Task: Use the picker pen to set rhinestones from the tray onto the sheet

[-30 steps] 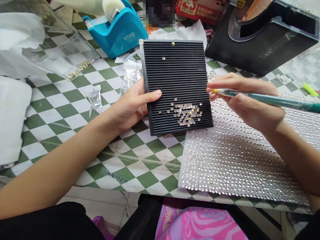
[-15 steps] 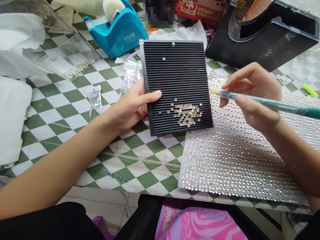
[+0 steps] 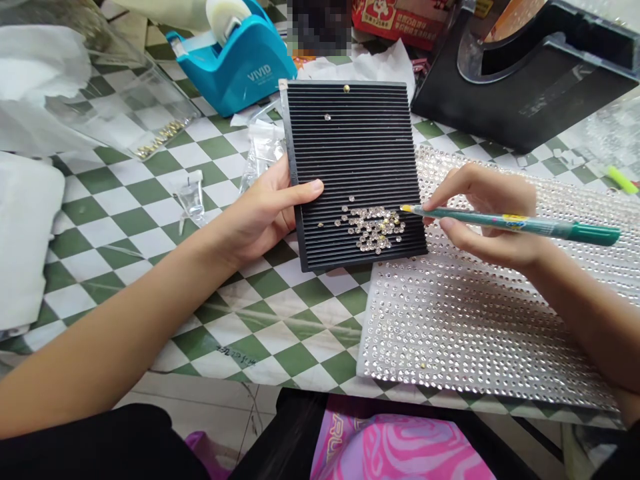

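Observation:
My left hand (image 3: 260,213) grips the left edge of a black ridged tray (image 3: 350,147), thumb lying across its surface. A heap of small clear rhinestones (image 3: 373,228) sits near the tray's lower right corner. My right hand (image 3: 487,217) pinches a green pen-like picker (image 3: 515,222), whose yellow tip rests at the right edge of the heap. The hand hovers over a sheet (image 3: 480,333) covered in rows of rhinestones, which lies to the right of the tray and partly beneath it.
A blue tape dispenser (image 3: 235,57) stands at the back. A large black dispenser (image 3: 525,73) fills the back right. Clear plastic bags (image 3: 90,87) with gold studs lie at the left, a tiny bag (image 3: 191,195) near the tray. The checkered table's edge (image 3: 225,373) runs close to me.
My right hand has come down and leftward, carrying the picker's tip from beside the tray's right edge onto the rhinestone heap. The left hand and tray stay still.

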`<action>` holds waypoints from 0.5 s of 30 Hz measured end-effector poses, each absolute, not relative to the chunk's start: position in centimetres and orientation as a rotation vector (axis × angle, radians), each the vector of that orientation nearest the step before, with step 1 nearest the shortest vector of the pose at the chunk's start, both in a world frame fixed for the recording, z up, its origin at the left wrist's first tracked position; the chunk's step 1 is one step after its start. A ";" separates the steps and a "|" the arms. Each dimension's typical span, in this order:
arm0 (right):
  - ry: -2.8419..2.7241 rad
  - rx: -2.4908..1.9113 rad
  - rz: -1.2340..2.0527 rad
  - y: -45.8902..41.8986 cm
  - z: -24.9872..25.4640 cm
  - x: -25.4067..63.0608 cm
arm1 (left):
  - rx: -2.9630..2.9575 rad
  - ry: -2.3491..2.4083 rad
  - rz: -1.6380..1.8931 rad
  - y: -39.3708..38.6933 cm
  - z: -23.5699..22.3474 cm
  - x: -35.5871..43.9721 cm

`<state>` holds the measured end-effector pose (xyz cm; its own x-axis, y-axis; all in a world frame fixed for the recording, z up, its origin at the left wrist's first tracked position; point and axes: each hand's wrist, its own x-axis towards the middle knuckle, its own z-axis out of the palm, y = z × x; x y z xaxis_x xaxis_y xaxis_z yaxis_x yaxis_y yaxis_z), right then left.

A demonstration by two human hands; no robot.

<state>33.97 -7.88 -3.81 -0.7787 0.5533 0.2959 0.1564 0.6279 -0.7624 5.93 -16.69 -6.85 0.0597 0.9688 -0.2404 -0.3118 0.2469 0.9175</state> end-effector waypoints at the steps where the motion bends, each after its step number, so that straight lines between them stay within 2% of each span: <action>1: -2.345 -0.550 1.025 -7.9 -3.8 34.0 | 0.798 1.067 1.150 -16.7 -6.9 5.9; 15: -2.291 -0.440 1.026 -7.5 -3.8 34.0 | 0.774 1.017 1.161 -16.7 -6.7 6.0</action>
